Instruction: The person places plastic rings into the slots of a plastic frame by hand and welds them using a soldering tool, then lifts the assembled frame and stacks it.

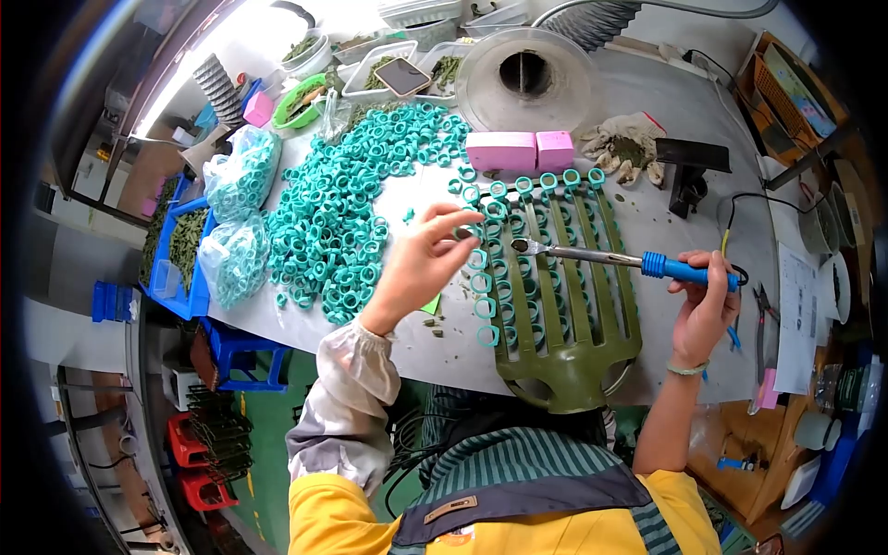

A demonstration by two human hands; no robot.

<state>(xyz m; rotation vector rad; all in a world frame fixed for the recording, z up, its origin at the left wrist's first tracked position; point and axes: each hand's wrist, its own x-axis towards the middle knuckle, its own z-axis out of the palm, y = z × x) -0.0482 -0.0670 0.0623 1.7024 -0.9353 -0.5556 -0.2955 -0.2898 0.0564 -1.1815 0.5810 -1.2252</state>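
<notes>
My right hand [705, 305] is wrapped round the blue handle of a soldering iron [592, 256]. Its metal shaft points left, and the dark tip is over an olive-green slatted frame [555, 365]. Teal rings [484, 284] line the frame's left edge and its far ends, and more show between the slats. At the frame's left side, my left hand [430, 254] has thumb and fingers closed around a teal ring, partly hidden by the fingertips. A large heap of loose teal rings [338, 217] lies to the left of that hand.
Pink blocks [500, 152] lie beyond the frame, beside a stained glove [629, 146] and a black stand [692, 171]. A clear round hood [527, 79] stands at the back. Bagged rings [242, 171] and a blue tray [190, 254] are left; pliers [761, 328] lie right.
</notes>
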